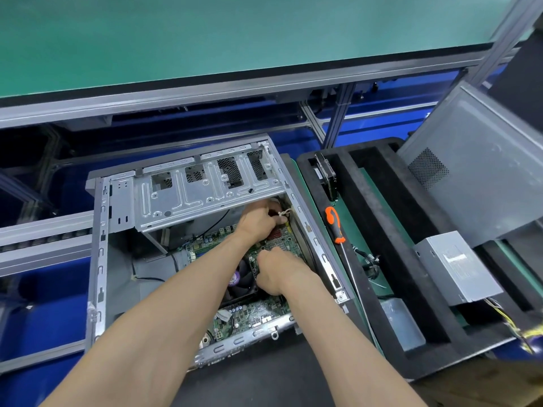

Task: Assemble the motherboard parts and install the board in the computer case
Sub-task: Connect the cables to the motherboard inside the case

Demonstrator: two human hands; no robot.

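Landmark: open computer case (100, 259), lying on its side, opening upward.

1. Motherboard (249, 315). Green board, flat on the case floor; near edge just inside the near case wall.
2. Cooler fan (242, 279). Black, round label; on the motherboard, mid-case, partly under the right hand.
3. Right hand (276, 271). Inside the case over the board, just right of the fan. Fingers curled downward, tips hidden against the board; what they hold, if anything, cannot be told.
4. Left hand (258, 220). Inside the case, farther in than the right hand, by the right case wall and below the drive cage. Fingers curled, pinching a small white connector (283, 213) at the cable end.
5. Drive cage (188, 195). Silver stamped metal, spanning the far half of the case above the board.
6. Black foam tray (390, 259). Just right of the case, long slots running near to far.
7. Screwdriver (335, 224). Orange-and-black handle, long shaft pointing toward the viewer; lying in the tray's slot nearest the case.
8. Power supply (458, 268). Grey box on the tray, well right of the case; yellow and black wires trail from its near end.
9. Side panel (476, 177). Grey sheet with perforated vent patch, leaning tilted beyond the power supply, far right of the case.
10. Green-topped bench (205, 39). On aluminium framing, beyond the case's far wall.
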